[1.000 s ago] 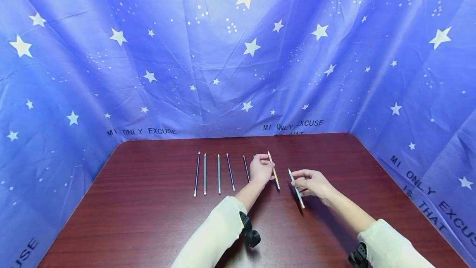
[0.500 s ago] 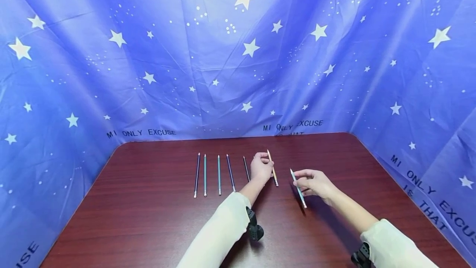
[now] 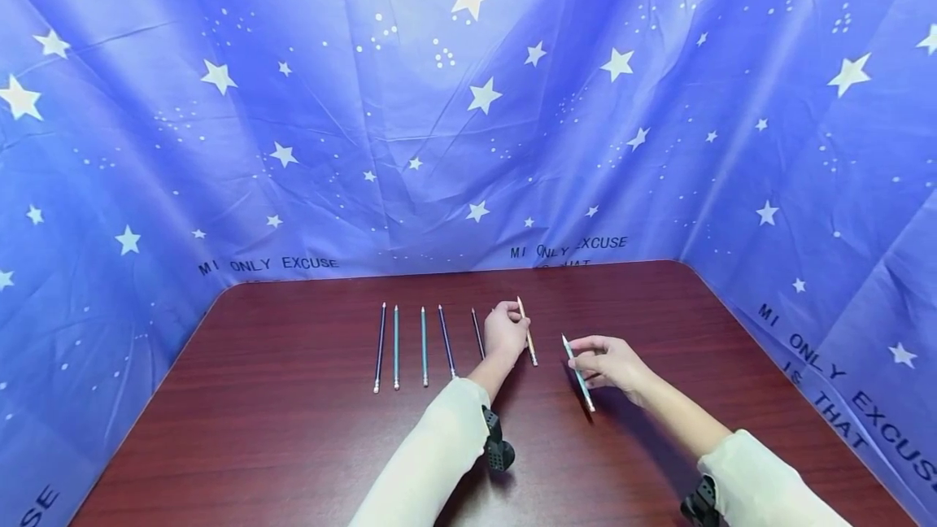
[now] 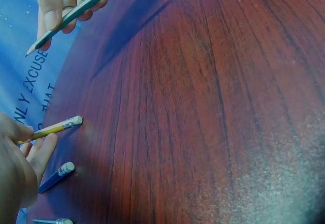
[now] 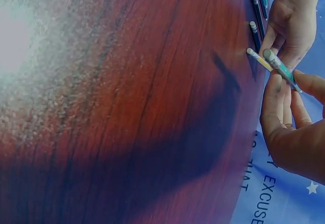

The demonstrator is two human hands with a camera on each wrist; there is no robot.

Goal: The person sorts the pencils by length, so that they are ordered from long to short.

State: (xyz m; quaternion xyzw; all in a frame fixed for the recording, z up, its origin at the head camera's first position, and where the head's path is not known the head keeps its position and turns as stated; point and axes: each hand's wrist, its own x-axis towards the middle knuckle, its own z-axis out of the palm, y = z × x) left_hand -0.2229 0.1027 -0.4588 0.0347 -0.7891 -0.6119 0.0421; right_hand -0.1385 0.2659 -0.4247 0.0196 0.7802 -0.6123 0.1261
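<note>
My left hand [image 3: 505, 333] pinches a yellow pencil [image 3: 532, 352] between thumb and fingers, its sharpened tip toward the back of the table. To the right, my right hand [image 3: 613, 366] holds a green pencil [image 3: 583, 387] by thumb and fingertips. In the left wrist view this green pencil [image 4: 84, 8] slants over the table, its shadow lying apart from it. The right wrist view shows its eraser end [image 5: 271, 56] toward the camera. Just left of my left hand lies a dark pencil [image 3: 477, 332], its eraser end hidden behind the hand and wrist.
Several dark blue and green pencils lie in a row to the left, among them a dark blue pencil [image 3: 380, 348] and a green pencil [image 3: 424, 348]. They rest on the red-brown table [image 3: 256, 429]. A blue star-patterned cloth [image 3: 410, 104] stands behind and beside it.
The yellow pencil's eraser end has shifted slightly left and away in my left hand. My right hand keeps the green pencil almost still. The head view has turned slightly right.
</note>
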